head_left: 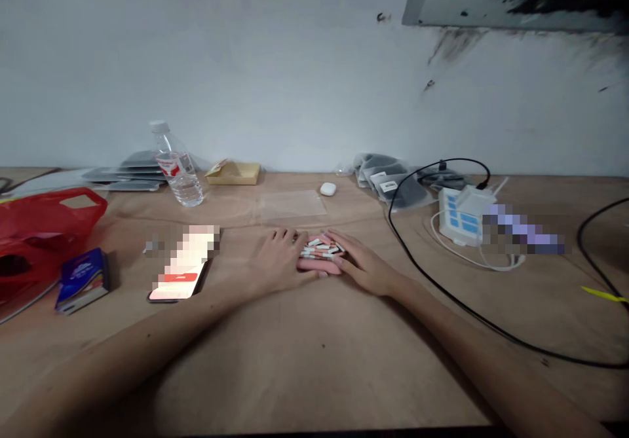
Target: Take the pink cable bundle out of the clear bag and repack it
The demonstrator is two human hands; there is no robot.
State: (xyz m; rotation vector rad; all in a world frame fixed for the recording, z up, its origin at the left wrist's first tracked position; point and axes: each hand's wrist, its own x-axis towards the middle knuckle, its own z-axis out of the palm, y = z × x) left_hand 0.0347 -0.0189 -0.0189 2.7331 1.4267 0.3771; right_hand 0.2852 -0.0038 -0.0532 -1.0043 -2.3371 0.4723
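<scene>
A small pink case (319,265) lies on the wooden table between my two hands, with several short white and orange-pink pieces (322,248) heaped on it. My left hand (281,261) rests against its left side, thumb along the near edge and fingers reaching toward the far side. On the right side, my right hand (363,264) touches the case, its fingers curving round the far corner and its thumb at the near edge. Both hands are partly wrapped round the case and hide its ends.
At left are a lit phone (184,264), a blue packet (83,279), a red bag (49,235) and a water bottle (179,169). Behind lie a cardboard tray (234,173), a clear sheet (292,203) and a white earbud case (328,189). A power strip (459,219) and black cable (432,281) lie right.
</scene>
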